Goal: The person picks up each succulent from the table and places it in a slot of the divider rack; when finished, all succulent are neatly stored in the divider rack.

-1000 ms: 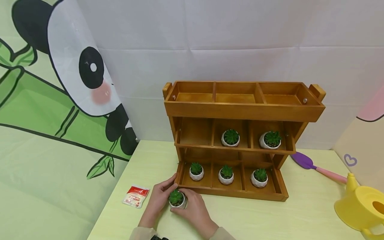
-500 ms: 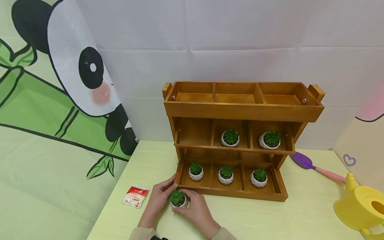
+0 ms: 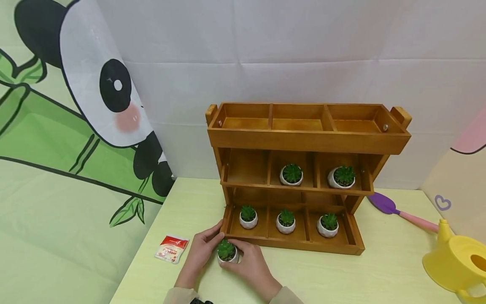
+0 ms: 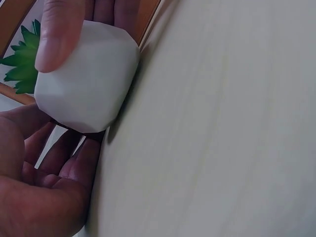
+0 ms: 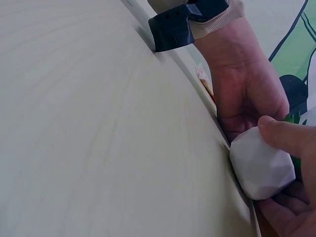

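My right hand (image 3: 248,265) pinches a small white faceted pot (image 3: 228,256) with a green succulent (image 3: 226,249) between thumb and fingers. In the left wrist view, the right thumb (image 4: 59,37) presses the side of the white pot (image 4: 91,79). My left hand (image 3: 203,249) lies just left of the pot, its fingertips by the front left corner of the brown wooden shelf (image 3: 292,245). Its fingers look loosely bent in the left wrist view. Whether the left thumb touches the pot cannot be made out. The right wrist view shows the pot (image 5: 261,165) low at the tabletop.
Potted succulents stand on the middle tier (image 3: 243,185) and in the bottom compartments. A red and white packet (image 3: 172,249) lies left of the hands. To the right are a purple trowel (image 3: 383,203) with a pink handle and a yellow watering can (image 3: 452,261).
The right hand and the pot have shifted slightly to the right. The left hand has stayed in place by the shelf corner.
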The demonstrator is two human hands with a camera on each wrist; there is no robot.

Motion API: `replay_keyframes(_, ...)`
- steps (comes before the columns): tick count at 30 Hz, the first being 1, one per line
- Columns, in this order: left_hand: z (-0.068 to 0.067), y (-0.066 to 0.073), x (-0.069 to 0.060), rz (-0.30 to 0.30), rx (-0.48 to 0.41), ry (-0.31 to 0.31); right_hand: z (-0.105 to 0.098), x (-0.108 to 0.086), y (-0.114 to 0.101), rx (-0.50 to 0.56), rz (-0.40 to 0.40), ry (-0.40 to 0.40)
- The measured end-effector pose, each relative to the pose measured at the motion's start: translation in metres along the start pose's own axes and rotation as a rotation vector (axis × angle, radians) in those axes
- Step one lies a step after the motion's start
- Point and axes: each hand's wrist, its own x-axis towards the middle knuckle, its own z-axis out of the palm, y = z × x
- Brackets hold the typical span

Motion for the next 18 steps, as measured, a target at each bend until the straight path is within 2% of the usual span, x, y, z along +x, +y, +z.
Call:
replay_keyframes(13,0.001,0.001,0.000,-0.006,-0.031,-0.014,-0.019,-0.002,-0.006,0.006,-0.026,0.006)
replay_keyframes(18,0.000,0.000,0.000,-0.002,-0.018,-0.011,-0.028,-0.001,-0.013,0.029,-0.041,-0.005)
